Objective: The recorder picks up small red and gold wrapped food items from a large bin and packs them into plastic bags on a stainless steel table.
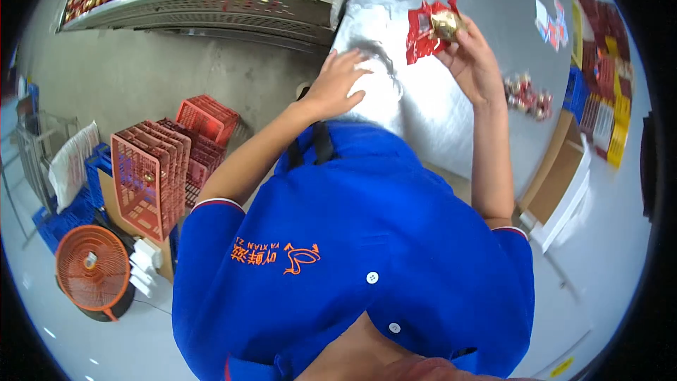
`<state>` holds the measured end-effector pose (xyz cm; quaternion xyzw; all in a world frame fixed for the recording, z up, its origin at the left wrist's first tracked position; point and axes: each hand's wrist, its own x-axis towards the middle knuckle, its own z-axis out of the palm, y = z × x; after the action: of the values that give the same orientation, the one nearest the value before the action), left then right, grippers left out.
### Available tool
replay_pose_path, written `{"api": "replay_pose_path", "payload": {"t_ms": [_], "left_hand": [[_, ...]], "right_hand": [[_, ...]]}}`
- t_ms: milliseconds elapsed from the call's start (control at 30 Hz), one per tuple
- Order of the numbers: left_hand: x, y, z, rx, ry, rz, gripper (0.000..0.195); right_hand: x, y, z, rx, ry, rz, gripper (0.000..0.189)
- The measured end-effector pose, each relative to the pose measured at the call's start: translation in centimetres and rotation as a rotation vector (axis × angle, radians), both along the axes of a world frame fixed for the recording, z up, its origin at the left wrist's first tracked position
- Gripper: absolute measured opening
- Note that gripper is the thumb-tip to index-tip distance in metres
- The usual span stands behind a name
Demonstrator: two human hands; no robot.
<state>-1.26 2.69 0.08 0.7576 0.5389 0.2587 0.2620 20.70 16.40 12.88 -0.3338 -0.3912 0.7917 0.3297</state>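
Note:
My right hand [476,58] holds a red and gold foil packet [423,37] up over a shiny metal table [428,111]. Thumb and fingers pinch its rounded gold part, while the flat red wrapper sticks out to the left. Over the table's left edge is my left hand [336,85], fingers spread and nothing in it. Whether it touches the metal cannot be told. Right of my right wrist, a small group of red and gold packets [529,96] lies on the table.
A perforated metal tray [211,8] full of similar packets stands at the upper left. Red plastic crates [151,180] and an orange fan [92,267] are on the left. An open cardboard box [555,180] is at the right, below stacked red and yellow cartons [608,101].

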Motion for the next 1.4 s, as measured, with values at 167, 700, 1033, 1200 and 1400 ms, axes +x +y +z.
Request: {"api": "replay_pose_path", "payload": {"t_ms": [167,700,1033,1200,1400], "left_hand": [[4.6,1.3,4.0,-0.701,-1.343,0.229,0.044],[4.6,1.1,2.2,-1.021,-1.419,0.577,0.018],[4.2,1.1,3.3,-0.854,-1.432,0.487,0.025],[4.3,2.1,1.7,-0.566,-0.834,0.440,0.039],[3.3,0.8,0.4,-0.020,-0.059,0.276,0.056]], "right_hand": [[4.8,-7.5,-4.6,-0.233,0.084,-0.026,0.046],[0.3,-10.5,-6.9,1.118,-0.756,0.195,0.050],[-0.9,-8.3,-7.1,0.487,-0.519,-0.023,0.064],[0.5,-6.8,-8.5,0.431,-0.609,0.133,0.050],[0.7,-5.2,-10.5,-0.233,-0.387,-0.041,0.042]]}}
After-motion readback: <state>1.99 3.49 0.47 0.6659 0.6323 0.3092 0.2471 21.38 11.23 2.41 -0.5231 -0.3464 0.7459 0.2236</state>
